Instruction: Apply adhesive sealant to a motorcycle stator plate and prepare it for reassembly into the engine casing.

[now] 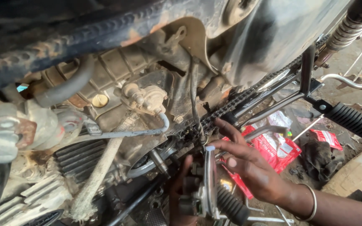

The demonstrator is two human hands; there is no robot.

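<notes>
A motorcycle engine fills the view from the side. Low in the middle is a grey metal footrest bracket with a black ribbed rubber peg. My left hand, dark and partly hidden behind the bracket, grips it from the left. My right hand, with a metal bangle on the wrist, reaches in from the right with fingers spread. Its fingertips touch the bracket's top edge, and one finger lies by the drive chain.
A gear lever rod and a dusty kick lever cross the engine at left. Another black footpeg sticks out at right on the frame tubes. Red plastic packets and a dark rag lie on the dirty ground. A rear spring is at top right.
</notes>
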